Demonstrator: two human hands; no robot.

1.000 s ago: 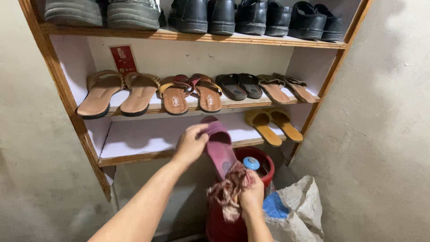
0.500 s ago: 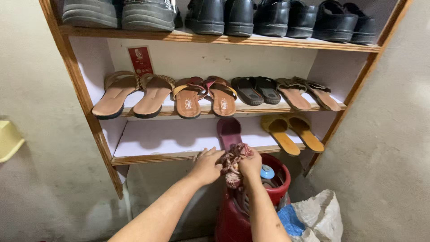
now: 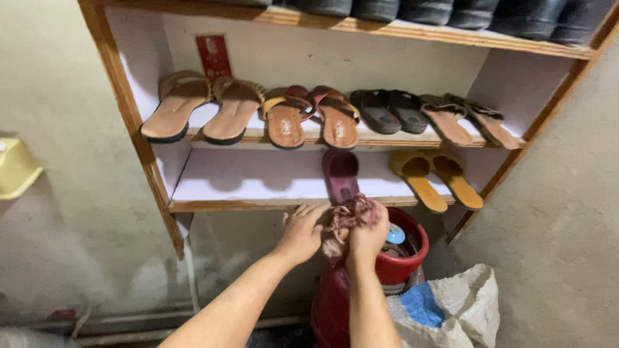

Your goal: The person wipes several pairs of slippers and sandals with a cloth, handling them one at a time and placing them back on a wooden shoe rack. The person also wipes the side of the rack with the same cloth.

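A maroon slipper (image 3: pixel 340 174) lies on the lower wooden shelf (image 3: pixel 258 203), toe pointing out over the edge. A frayed pinkish-brown cloth (image 3: pixel 348 216) is bunched in my right hand (image 3: pixel 369 233) just below that shelf edge. Beside it, my left hand (image 3: pixel 302 231) has its fingers spread and touching the cloth's left side. Both hands hover above a red gas cylinder (image 3: pixel 393 264).
Yellow sandals (image 3: pixel 435 177) lie right of the maroon slipper. The middle shelf (image 3: pixel 361 138) carries several pairs of sandals; dark shoes line the top shelf. A white sack with blue lining (image 3: pixel 445 309) sits at the lower right, a yellow object (image 3: pixel 16 167) on the left wall.
The maroon slipper went from my left hand onto the lower shelf. Both hands then dropped below the shelf edge and gathered on the cloth. The camera has moved closer.
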